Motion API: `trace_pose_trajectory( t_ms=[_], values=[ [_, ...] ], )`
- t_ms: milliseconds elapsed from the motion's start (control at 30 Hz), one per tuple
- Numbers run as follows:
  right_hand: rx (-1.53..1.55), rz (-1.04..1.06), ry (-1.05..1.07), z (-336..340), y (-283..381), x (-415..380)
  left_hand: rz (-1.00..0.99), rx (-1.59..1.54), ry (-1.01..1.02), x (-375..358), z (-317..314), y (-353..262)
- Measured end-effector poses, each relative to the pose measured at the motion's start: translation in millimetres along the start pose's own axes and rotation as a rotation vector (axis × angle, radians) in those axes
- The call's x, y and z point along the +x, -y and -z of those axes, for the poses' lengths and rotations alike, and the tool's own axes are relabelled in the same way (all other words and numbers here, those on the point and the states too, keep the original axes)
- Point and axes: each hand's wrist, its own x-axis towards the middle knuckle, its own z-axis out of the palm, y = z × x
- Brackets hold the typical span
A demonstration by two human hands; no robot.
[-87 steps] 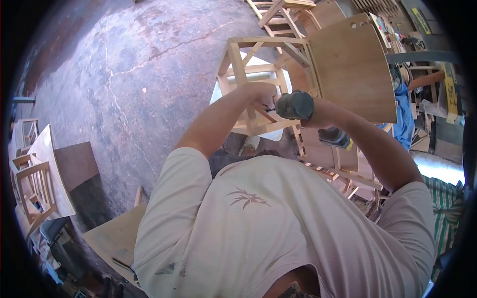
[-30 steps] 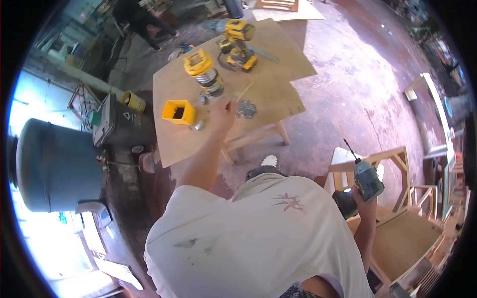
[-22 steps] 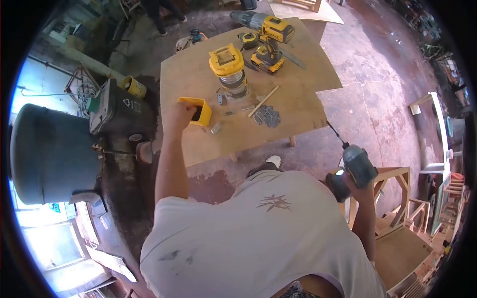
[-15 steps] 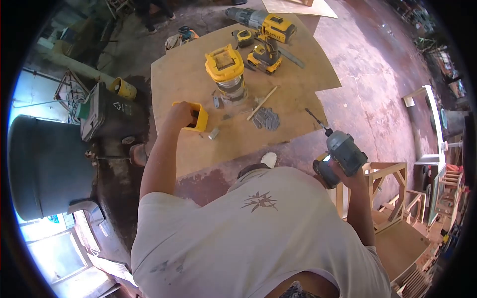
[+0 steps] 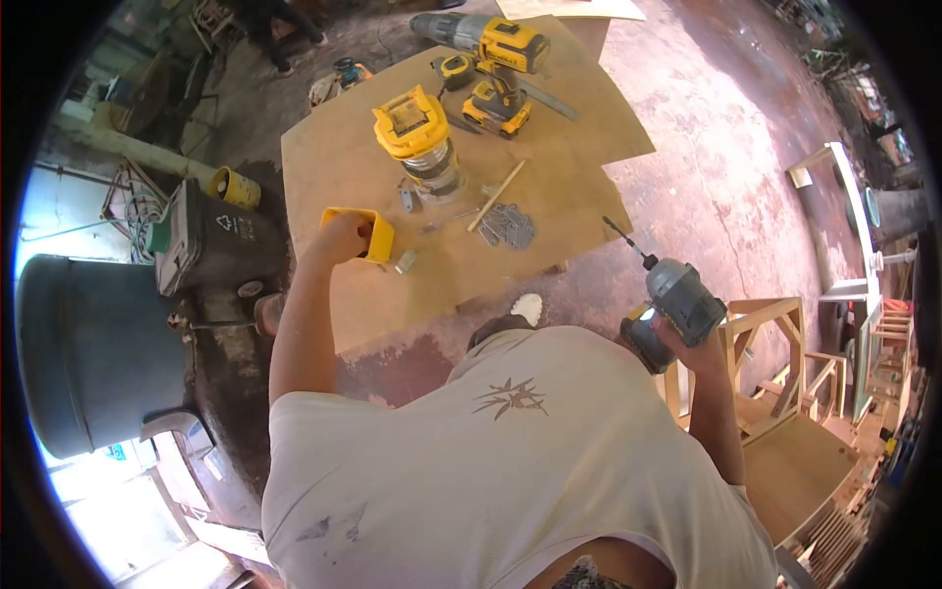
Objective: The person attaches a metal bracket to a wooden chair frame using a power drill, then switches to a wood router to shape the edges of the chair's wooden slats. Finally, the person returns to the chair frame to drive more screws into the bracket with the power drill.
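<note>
My right hand (image 5: 689, 346) grips the handle of a dark cordless impact driver (image 5: 679, 294), held out to the right beyond the board's edge. A thin bit points up and left from it, and a small light glows near the handle. At the left, my left hand (image 5: 343, 240) reaches down into a yellow open box (image 5: 379, 236). Its fingers look curled inward; what they hold, if anything, is hidden. Beside the box lies a small pale cylinder (image 5: 405, 261). A pile of grey metal pieces (image 5: 507, 227) and a thin wooden stick (image 5: 502, 194) rest farther right on the board.
The wooden board (image 5: 334, 147) also carries a yellow-topped router (image 5: 417, 137), a yellow drill (image 5: 491, 64) and a tape measure (image 5: 453, 69). Left stand a dark barrel (image 5: 103, 344) and a bin (image 5: 221, 236). Wooden frames (image 5: 775, 353) are at right. A person's legs (image 5: 275, 34) show behind.
The view has shifted, so the board and tools sit farther left. My left hand is still in the yellow box, its fingers more curled. My right hand keeps the impact driver nearly in place.
</note>
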Motion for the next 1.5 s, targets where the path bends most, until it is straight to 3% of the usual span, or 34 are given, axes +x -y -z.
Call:
trace_pose_trajectory(
  t_ms=[67,200,267,333,500,600,700,800,967,1100,1167,1233,1300,1333,1400,1500],
  values=[
    [0.017,0.018,-0.009,8.5,-7.3,-10.2,-0.009,0.096,-0.086,-0.5,-0.5,-5.5],
    [0.057,0.010,-0.040,23.9,-2.1,-36.1,-0.006,0.279,-0.034,-0.5,1.6,-12.8],
    [0.121,-0.005,-0.045,29.9,-11.1,-51.1,0.128,0.022,-0.007,-7.2,8.1,-22.6],
    [0.186,-0.016,-0.056,37.3,-17.4,-62.9,0.075,0.113,-0.021,-3.7,8.1,-18.2],
    [-0.172,0.062,-0.020,52.8,-20.9,-95.4,0.019,0.252,-0.069,-2.4,0.4,-12.1],
    [-0.021,0.002,-0.091,55.2,-24.0,-109.6,-0.019,0.225,-0.122,1.5,-5.3,-0.1],
    [0.082,-0.025,-0.138,56.1,-22.2,-115.1,-0.036,0.058,-0.133,-5.4,1.5,-4.7],
    [-0.008,0.039,-0.129,59.3,-27.5,-116.6,0.093,-0.039,-0.058,-17.6,16.9,-5.2],
    [0.078,-0.002,-0.081,59.5,-19.1,-106.2,0.009,-0.437,-0.265,-33.6,15.1,12.9],
    [-0.066,0.159,-0.075,54.0,-14.4,-89.3,-0.012,-0.655,-0.387,-59.9,16.4,-44.5],
    [-0.059,0.231,-0.029,48.1,-9.7,-77.8,-0.049,-0.943,-0.433,-68.2,1.4,-91.2],
    [-0.053,0.298,0.012,41.1,-9.3,-64.1,-0.125,-1.180,-0.239,-72.2,-26.7,-145.7],
    [-0.279,0.611,-0.010,31.4,-17.2,-50.7,-0.239,-1.249,-0.093,-70.1,-57.2,-196.7],
    [-0.283,0.605,-0.012,28.8,-11.3,-47.8,-0.270,-1.326,-0.027,-71.0,-68.8,-221.1],
    [0.557,-0.081,0.257,23.0,3.4,-43.0,-0.336,-1.628,0.125,-66.3,-88.7,-253.3],
    [0.527,-0.095,0.295,18.2,3.7,-36.4,-0.447,-1.724,0.235,-68.3,-89.8,-279.8]
  ],
)
